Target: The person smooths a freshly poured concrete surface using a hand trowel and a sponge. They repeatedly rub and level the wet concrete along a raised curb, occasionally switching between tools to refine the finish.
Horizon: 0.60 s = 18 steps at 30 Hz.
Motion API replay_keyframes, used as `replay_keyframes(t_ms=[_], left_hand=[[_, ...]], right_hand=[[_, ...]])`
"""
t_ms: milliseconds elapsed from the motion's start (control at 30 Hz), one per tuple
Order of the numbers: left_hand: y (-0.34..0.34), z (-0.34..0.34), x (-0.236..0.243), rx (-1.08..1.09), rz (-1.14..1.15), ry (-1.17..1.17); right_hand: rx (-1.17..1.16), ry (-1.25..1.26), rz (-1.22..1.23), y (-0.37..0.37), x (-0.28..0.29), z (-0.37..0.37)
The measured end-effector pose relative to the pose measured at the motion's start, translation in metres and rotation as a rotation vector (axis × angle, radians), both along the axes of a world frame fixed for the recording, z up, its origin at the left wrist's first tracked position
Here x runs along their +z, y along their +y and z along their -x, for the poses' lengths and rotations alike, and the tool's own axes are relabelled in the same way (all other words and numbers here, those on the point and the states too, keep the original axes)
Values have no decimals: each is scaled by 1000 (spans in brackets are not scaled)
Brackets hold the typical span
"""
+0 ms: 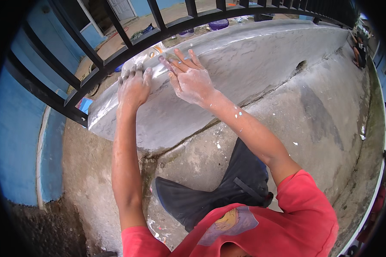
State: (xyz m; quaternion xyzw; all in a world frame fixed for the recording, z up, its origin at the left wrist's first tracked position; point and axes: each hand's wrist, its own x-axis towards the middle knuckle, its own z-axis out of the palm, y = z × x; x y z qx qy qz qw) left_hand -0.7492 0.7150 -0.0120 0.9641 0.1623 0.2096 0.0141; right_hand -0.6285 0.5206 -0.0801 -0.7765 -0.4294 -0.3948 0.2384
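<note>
Both bare arms reach forward to a low, curved, grey-plastered wall (253, 64). My left hand (134, 88) rests on its top edge near the left end, fingers laid over the edge and the thumb apart. To its right, my right hand (194, 83) lies on the same edge, palm down with fingers spread. Whitish dust or plaster coats both hands, and one finger of the right hand is smeared thickly. A pale, smooth, shiny patch (160, 70) shows between the hands. I see nothing gripped in either hand.
A black metal railing (141, 40) curves just beyond the wall. Behind it are a purple bucket (218, 25) and a white-and-orange item (154, 51). Blue walls (19, 141) stand at left. White spots mark the concrete floor (287, 124); people sit far right.
</note>
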Motion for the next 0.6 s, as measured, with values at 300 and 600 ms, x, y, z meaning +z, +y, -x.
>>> replay_keyframes(t_ms=[300, 600], left_hand=[[-4, -23, 10, 53, 61, 123], [13, -9, 11, 70, 62, 109]], right_hand=[[-557, 192, -277, -206, 21, -178], [-141, 62, -187, -137, 2, -117]])
